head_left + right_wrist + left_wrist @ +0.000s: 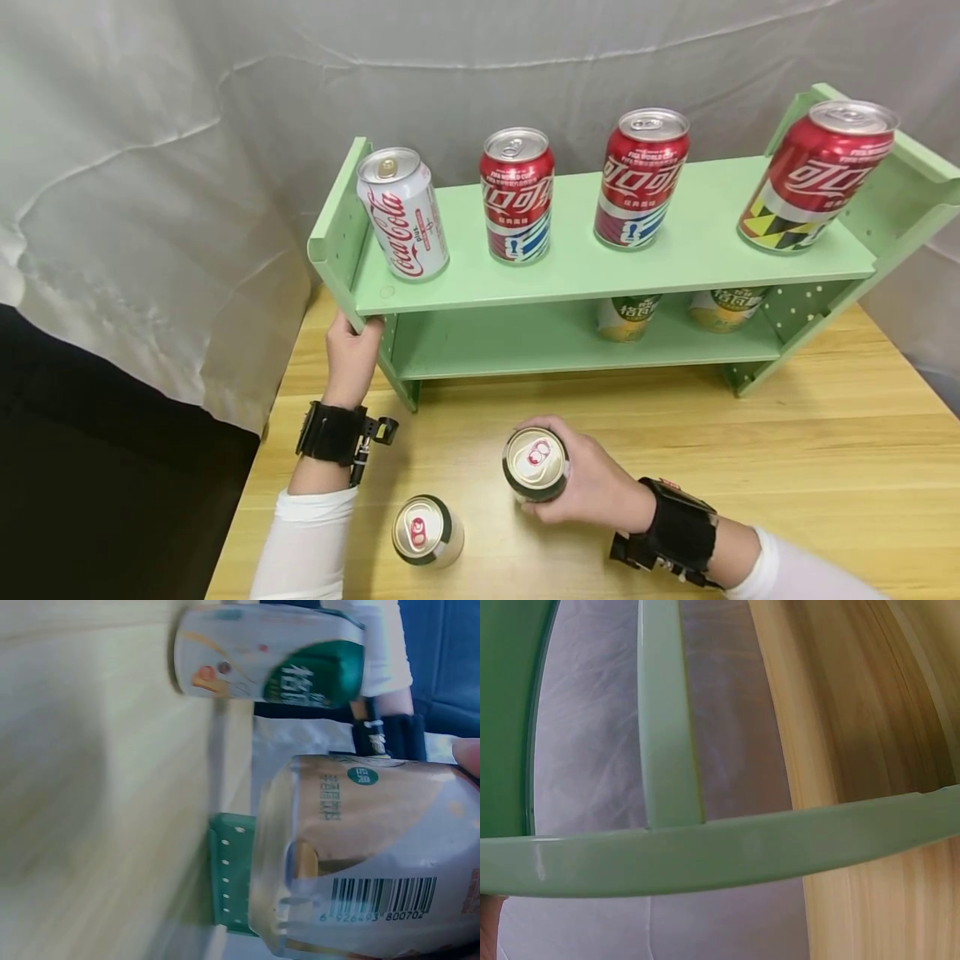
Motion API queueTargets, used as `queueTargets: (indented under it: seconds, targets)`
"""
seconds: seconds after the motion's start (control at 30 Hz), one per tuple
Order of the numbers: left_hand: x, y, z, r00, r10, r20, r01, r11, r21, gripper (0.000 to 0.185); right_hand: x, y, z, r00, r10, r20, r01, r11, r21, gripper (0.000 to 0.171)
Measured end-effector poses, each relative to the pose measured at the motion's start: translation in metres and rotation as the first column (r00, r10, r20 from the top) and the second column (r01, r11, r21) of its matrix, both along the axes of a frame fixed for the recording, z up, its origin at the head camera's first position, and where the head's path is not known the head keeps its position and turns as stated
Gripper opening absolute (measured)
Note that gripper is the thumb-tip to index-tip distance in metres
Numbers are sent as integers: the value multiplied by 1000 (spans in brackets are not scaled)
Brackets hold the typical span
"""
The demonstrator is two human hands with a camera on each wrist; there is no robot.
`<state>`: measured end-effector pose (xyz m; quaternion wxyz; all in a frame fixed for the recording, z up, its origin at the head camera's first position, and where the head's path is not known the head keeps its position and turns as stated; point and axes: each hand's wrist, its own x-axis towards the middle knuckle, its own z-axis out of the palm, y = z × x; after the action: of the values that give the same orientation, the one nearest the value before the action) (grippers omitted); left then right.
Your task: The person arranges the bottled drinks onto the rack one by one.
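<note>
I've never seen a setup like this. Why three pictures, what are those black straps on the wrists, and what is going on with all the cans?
No machine here: a person works with bare hands, and the black straps carry small cameras. The big picture comes from a camera on the head, looking down; the other two come from the wrists.

The left hand grips the end of a green shelf standing on a wooden table; its wrist camera sees only green boards up close. The right hand holds a can, whose barcode shows in the right wrist view. A second loose can stands on the table near the left forearm. Four cola cans line the top shelf, one white and three red, and two yellow-green cans stand on the lower shelf.
</note>
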<state>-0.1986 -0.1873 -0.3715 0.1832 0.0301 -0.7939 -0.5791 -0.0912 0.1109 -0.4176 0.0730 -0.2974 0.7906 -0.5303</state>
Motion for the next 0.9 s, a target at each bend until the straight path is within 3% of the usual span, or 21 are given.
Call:
queueTargets:
  seconds: [0.27,0.5,0.9]
  targets:
    - [-1,-1,2,1000,6,13,-6,1000,5,35,-9,5,21,998,52,41,-52,999,9,76]
    - [-2,-2,2,1000,-12,9,12,1000,-4,34,-11,7,30,998,64,20,-64,998,20,76]
    - [1,1,2,1000,-19,13,19,1000,4,32,-26,10,48,998,-37,-59,40,998,47,79]
